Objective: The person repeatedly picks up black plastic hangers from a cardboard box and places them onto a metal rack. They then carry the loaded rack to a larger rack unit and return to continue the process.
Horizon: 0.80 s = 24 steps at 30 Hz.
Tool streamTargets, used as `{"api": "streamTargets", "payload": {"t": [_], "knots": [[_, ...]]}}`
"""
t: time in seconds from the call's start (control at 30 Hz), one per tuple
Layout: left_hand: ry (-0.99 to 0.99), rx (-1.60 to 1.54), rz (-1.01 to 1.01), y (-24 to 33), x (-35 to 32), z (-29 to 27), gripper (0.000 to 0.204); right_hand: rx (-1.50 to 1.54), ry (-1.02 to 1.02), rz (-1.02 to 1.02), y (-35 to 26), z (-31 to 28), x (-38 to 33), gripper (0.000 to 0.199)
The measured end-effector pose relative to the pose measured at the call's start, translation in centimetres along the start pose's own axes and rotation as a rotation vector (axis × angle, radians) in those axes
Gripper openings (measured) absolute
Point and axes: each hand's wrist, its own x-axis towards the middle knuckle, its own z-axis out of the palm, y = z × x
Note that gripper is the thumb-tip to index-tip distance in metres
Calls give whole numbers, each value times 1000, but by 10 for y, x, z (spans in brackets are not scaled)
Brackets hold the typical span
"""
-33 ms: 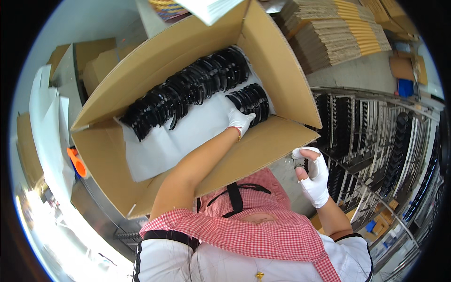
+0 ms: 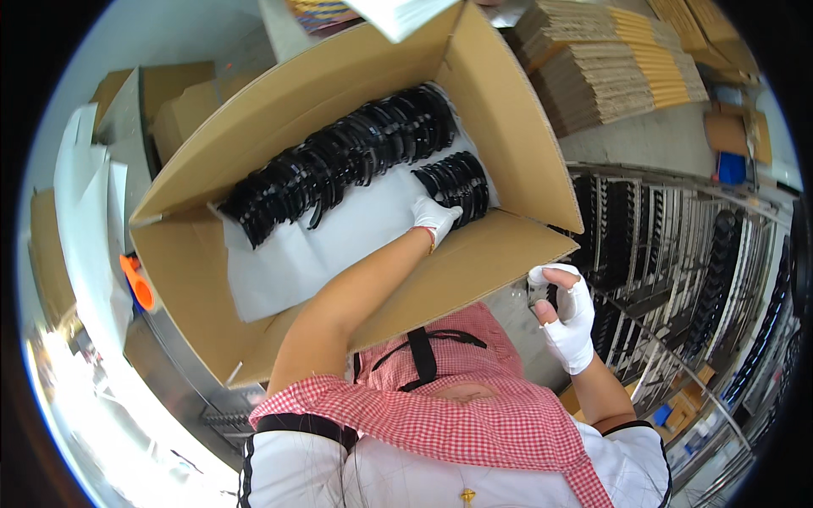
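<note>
In a large open cardboard box (image 2: 525,110) lie black curved plastic pieces, standing on edge in two rows on white sheeting (image 2: 279,275). The long row (image 2: 347,148) runs along the far side, and one piece near its middle sticks out. At the right is a shorter row (image 2: 453,178) of the same pieces. My left hand (image 2: 436,218), in a white glove, closes round the left end of the short row; its thumb shows, and the other fingers are mostly hidden. Outside the box's near right corner, my right hand (image 2: 569,326) is raised, thumb and curled fingers apart, holding nothing visible. Its glove leaves fingertips bare.
Metal racks (image 2: 669,245) hung with black parts stand at the right. Flattened cardboard (image 2: 627,80) is stacked at the back right. An orange tape dispenser (image 2: 138,284) sits by the box's left side, near white sheets (image 2: 85,212). White paper (image 2: 402,13) overhangs the far flap.
</note>
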Motion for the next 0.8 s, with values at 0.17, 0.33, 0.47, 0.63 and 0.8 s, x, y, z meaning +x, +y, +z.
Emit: {"api": "streamTargets", "payload": {"t": [0.17,0.33,0.47,0.63,0.8], "knots": [[-357,-118,35,41,-56,-125,66,45,-163,-167,-35,23,31,29],[-1,-419,539,14,-198,-267,34,128,-422,-390,-85,110,38,22],[417,-890,701,-74,-329,-303,21,288,-833,-429,-130,213,6,20],[822,-1466,254,-220,-423,-236,25,59,-1484,-524,-172,350,-69,23],[762,-1479,-186,-358,-476,-131,32,-323,-1664,-985,-137,513,-198,45]]}}
